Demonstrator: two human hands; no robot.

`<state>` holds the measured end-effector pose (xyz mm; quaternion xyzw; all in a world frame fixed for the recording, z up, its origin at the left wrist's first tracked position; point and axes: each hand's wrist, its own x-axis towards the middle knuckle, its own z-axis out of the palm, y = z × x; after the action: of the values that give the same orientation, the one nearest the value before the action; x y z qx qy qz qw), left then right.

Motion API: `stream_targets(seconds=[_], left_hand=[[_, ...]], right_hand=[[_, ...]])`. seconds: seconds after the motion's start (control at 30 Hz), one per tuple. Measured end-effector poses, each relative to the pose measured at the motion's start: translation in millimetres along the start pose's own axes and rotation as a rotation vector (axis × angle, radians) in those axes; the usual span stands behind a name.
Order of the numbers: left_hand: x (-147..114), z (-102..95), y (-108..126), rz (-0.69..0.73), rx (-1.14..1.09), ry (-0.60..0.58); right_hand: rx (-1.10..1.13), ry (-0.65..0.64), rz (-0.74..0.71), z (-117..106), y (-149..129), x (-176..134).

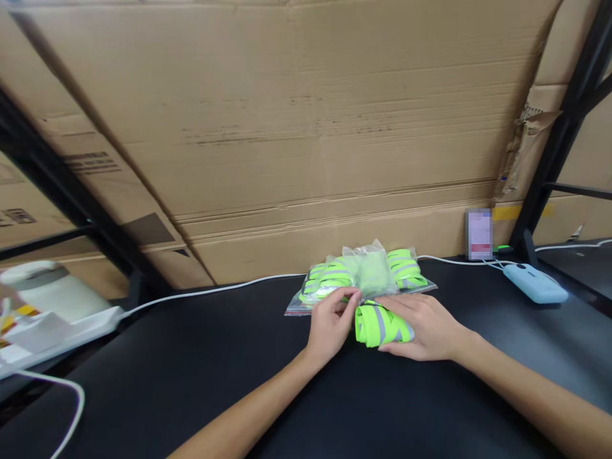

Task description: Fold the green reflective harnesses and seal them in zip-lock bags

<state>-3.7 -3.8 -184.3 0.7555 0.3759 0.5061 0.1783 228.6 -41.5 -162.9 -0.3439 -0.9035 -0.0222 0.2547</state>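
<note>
A rolled neon-green reflective strap with grey stripes lies on the black tabletop. My right hand grips it from the right, fingers along its top and thumb at its lower side. At the roll's upper left, my left hand is closed with thumb and forefinger pinched together. What sits in that pinch is too small to make out. Just behind both hands are several clear plastic bags holding more green reflective straps; my fingers partly hide their front edges.
A tall cardboard sheet stands behind the table. To the right are a blue power bank and an upright phone. A white power strip and a pale bottle are at left. A white cable runs along the back.
</note>
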Motion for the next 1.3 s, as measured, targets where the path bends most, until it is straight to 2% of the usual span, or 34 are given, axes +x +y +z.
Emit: stream_targets(seconds=[0.13,0.43,0.6,0.9,1.1,1.3], left_hand=[[0,2.6,3,-0.011,-0.022,0.033],[1,-2.9,4,0.137,0.072,0.034],[0,-2.9,5,0.152,0.067,0.01],[0,-3.7,10,0.089,0.028,-0.024],[-2,-0.8,16,0.039,0.001,-0.007],[-6,-0.4,19,0.172,0.057,0.006]], right_hand=[[-0.016,-0.018,0.12,1,-2,1],[-0.157,0.094,0.347,6,-9,3],[-0.11,0.133,0.391,6,-11,4],[-0.124,0.318,0.367,8,-7,0],[0.041,0.329,0.55,7,-9,3],[-0.092,0.341,0.431,9,-8,2]])
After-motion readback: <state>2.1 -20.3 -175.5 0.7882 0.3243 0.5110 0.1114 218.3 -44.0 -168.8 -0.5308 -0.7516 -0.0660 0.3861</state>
